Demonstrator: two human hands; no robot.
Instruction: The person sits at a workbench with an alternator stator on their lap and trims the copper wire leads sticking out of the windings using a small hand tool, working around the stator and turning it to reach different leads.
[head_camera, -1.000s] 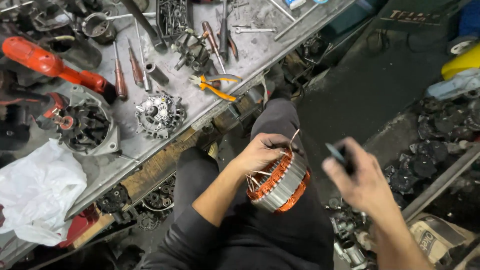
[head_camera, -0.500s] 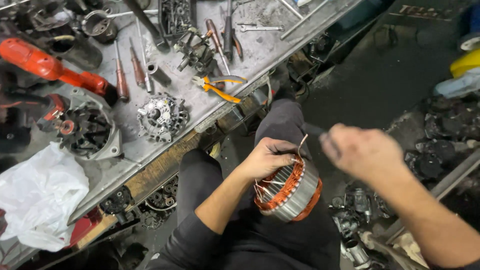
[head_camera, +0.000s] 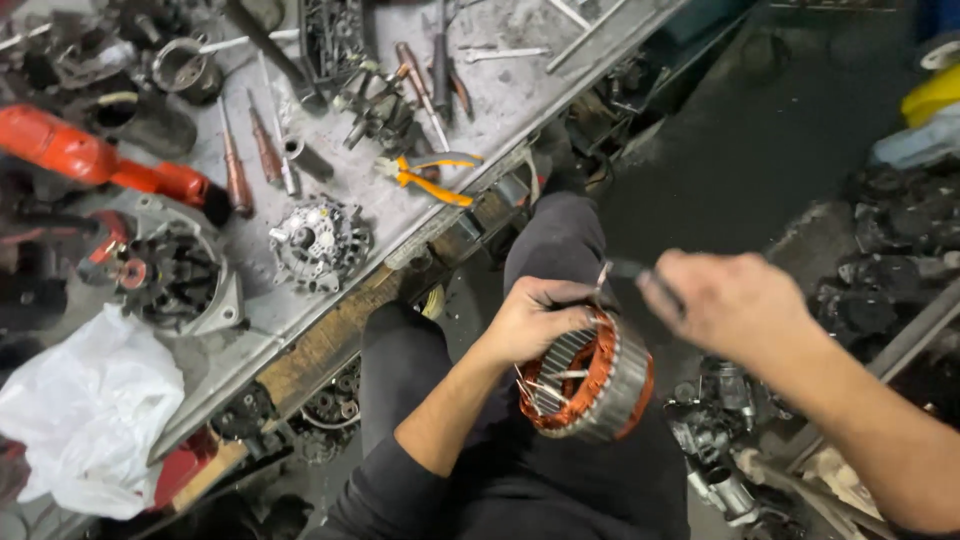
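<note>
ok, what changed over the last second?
The right hand with its thin dark tool swung up away from the stator, then came back in toward its top edge. The left hand kept its grip on the stator on the lap. The bench and its clutter look unchanged.

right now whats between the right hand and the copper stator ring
In the head view, a thin dark tool in the right hand spans the gap toward the stator ring, which the left hand steadies.
</note>
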